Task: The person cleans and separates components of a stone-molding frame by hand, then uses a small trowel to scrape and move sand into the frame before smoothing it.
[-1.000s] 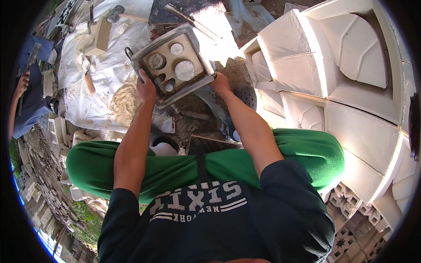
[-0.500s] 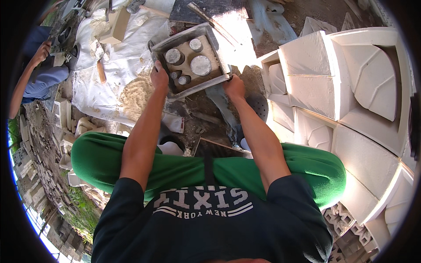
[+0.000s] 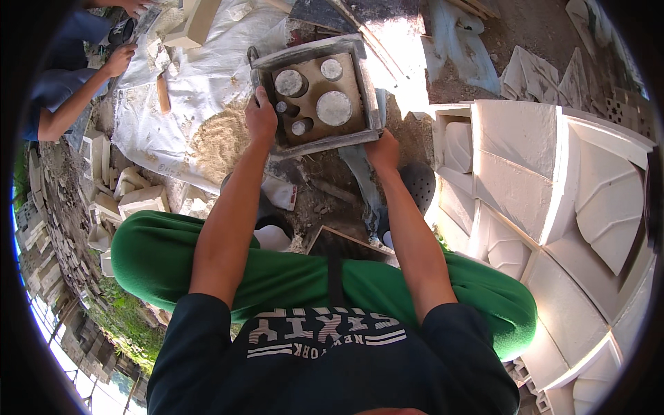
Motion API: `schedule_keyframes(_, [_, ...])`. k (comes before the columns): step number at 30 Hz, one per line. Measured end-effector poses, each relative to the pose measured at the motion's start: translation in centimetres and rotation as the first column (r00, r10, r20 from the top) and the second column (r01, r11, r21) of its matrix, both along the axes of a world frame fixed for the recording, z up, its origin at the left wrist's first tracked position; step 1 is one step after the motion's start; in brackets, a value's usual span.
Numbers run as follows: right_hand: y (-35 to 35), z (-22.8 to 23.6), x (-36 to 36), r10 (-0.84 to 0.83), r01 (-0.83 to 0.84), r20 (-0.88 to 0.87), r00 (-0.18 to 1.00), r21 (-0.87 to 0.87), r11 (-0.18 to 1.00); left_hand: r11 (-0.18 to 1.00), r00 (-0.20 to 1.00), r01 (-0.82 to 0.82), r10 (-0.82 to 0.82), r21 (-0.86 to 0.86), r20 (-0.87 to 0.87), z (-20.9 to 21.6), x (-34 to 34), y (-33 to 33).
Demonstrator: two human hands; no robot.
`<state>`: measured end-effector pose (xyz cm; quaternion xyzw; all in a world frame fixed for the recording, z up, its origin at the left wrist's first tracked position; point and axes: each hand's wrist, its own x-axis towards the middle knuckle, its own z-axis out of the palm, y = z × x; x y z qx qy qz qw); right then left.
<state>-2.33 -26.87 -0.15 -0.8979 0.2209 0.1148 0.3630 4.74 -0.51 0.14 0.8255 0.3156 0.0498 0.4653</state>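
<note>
While we have our knees wide apart, a square grey frame lies straight ahead, btwn our two hands & beyond our green trousers. Our L hand is closed on the L wall, thumb up by the rim; our R hand is closed at the near R corner, fingers partly hidden from us. From the L hand, the frame extends to the R; from the R hand, to the L & away. Our R hand is nearer our body, the L one a bit farther out. W/ sides approx. equal, we see no clear long axis, but the near edge slants, R end farther from us than L.

Inside, five round pieces stand on a sandy floor: the largest disc toward the R hand's corner, a mid-size disc far L, another mid-size disc far R, plus two small plugs close to the L hand. Whether the frame rests on anything or hangs in our grip, we can't tell. Off L, a sand pile lies on a white sheet; a co-worker's hand is well apart. Off R: pale blocks.
</note>
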Motion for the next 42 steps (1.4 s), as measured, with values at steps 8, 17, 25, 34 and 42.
schedule_keyframes(8, [-7.5,3.4,6.0,0.477,-0.53,-0.492,0.728,0.038,0.847,0.998,0.992,-0.048,0.052,0.033,-0.116,1.5,0.4,-0.7])
schedule_keyframes(17, [6.7,10.2,11.7,0.185,-0.089,-0.151,0.971,0.49,0.867,0.994,0.976,-0.078,0.092,0.076,-0.196,1.4,0.5,-0.7])
schedule_keyframes(25, [8.3,4.2,16.9,-0.024,0.154,-0.343,0.939,0.356,0.922,0.996,0.967,-0.062,0.075,0.06,-0.245,1.2,0.7,-0.7])
schedule_keyframes(34, [8.3,4.8,15.3,-0.028,0.149,-0.32,0.947,0.36,0.921,0.991,0.969,-0.086,0.106,0.098,-0.222,0.9,0.7,-0.7])
schedule_keyframes(42, [7.5,4.7,12.8,0.188,-0.044,-0.464,0.866,0.304,0.952,0.995,0.978,-0.079,0.09,0.066,-0.19,0.6,0.8,-0.9])
